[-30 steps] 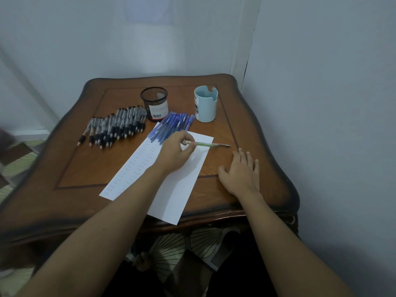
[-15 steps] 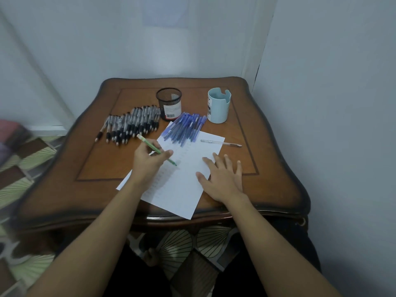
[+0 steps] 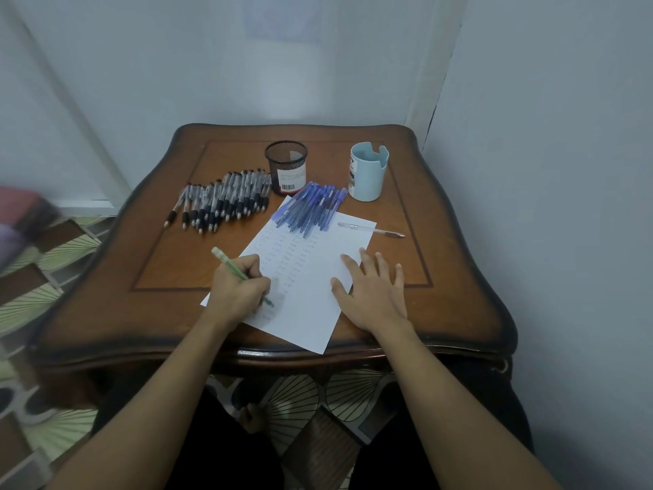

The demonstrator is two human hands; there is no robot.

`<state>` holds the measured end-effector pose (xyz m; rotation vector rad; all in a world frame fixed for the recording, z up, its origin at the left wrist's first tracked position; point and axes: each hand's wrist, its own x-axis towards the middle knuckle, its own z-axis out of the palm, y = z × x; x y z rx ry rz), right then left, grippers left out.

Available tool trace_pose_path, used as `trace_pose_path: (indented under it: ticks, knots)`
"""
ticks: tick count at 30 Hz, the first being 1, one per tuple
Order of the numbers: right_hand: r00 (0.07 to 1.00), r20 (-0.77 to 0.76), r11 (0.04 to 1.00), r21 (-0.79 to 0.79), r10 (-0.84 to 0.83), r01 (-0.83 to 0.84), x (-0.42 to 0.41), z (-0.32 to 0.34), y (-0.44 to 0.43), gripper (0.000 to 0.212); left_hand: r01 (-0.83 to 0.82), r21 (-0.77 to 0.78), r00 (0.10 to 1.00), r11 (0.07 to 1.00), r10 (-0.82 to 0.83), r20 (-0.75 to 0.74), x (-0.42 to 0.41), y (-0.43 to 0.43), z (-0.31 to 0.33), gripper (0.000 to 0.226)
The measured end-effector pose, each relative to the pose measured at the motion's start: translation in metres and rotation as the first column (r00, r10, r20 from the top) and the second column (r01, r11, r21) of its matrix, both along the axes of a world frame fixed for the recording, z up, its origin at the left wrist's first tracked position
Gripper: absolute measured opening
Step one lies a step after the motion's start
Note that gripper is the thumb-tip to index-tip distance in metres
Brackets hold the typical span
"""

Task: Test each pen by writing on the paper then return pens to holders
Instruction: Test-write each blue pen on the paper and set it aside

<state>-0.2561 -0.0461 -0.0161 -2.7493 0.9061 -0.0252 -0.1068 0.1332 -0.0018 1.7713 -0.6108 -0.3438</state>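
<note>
On the lower left part of the paper (image 3: 307, 314), my left hand (image 3: 242, 290) has its fingers curled round the green pen (image 3: 231, 265), tip down on the sheet just under the columns of earlier test marks. My right hand (image 3: 374, 295) lies flat with straight fingers across the paper's right edge, half on the wooden table (image 3: 159, 270).

To do this well, I judge I should keep that flat palm pressing so the sheet cannot slide, since its near corner overhangs the table. A short, light stroke in the free space below the last mark should be enough to show whether the ink runs. I should also keep my wrist off any fresh marks.

Beyond the paper's far edge stand the black mesh holder (image 3: 287, 168) and the light blue holder (image 3: 367, 173). The blue pens (image 3: 311, 206) lie across its far corner, the black-grip pens (image 3: 222, 199) off its far left, and a clear pen (image 3: 371, 230) crosses its far right corner.

Half a second ago my left hand was higher, at the paper's left edge, with the tip raised; it has since dropped to writing. A second ago my right hand lay on the table, off the paper's right side.
</note>
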Motion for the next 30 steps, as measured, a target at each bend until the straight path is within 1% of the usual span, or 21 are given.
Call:
trace_pose_path:
  ticks: [2,4,7,10,12,17,21,24,30]
  knots:
    - [1.000,0.004,1.000,0.000,-0.003,0.003,0.0001,-0.0001,0.0000,0.062,0.020,0.035,0.999,0.999,-0.021,0.040,0.0008,0.0049,-0.0015,0.025]
    - [1.000,0.012,1.000,-0.001,-0.004,0.004,0.0001,-0.0002,0.0002,0.062,0.014,0.037,0.996,0.999,-0.017,0.093,0.0014,0.0090,-0.0029,0.023]
    - [1.000,0.010,1.000,-0.009,-0.006,0.007,-0.0001,-0.0005,0.0004,0.063,0.020,0.034,0.992,0.999,-0.025,0.123,-0.0019,0.0103,-0.0026,0.023]
    - [1.000,0.011,1.000,-0.014,-0.007,0.007,0.0005,-0.0011,0.0003,0.063,0.043,0.101,0.986,0.994,-0.058,0.158,-0.0019,0.0101,-0.0038,0.027]
    - [1.000,0.015,1.000,-0.013,-0.007,0.008,0.0009,-0.0011,0.0000,0.063,0.051,0.139,0.982,0.989,-0.075,0.175,-0.0006,0.0103,-0.0059,0.025]
    - [1.000,0.013,1.000,-0.014,-0.005,0.005,0.0013,-0.0011,0.0000,0.063,0.044,0.135,0.979,0.990,-0.069,0.189,-0.0010,0.0105,-0.0062,0.021]
    - [1.000,0.011,1.000,-0.018,-0.009,0.009,0.0016,-0.0017,0.0002,0.063,0.079,0.130,0.981,0.988,-0.101,0.168,-0.0002,0.0101,-0.0073,0.028]
    - [1.000,0.015,1.000,-0.018,-0.011,0.012,0.0023,-0.0026,0.0001,0.063,0.075,0.119,0.980,0.990,-0.095,0.173,-0.0021,0.0085,-0.0062,0.029]
    - [1.000,0.013,1.000,-0.020,-0.013,0.013,0.0029,-0.0018,0.0002,0.063,0.081,0.120,0.982,0.990,-0.100,0.160,-0.0019,0.0087,-0.0095,0.025]
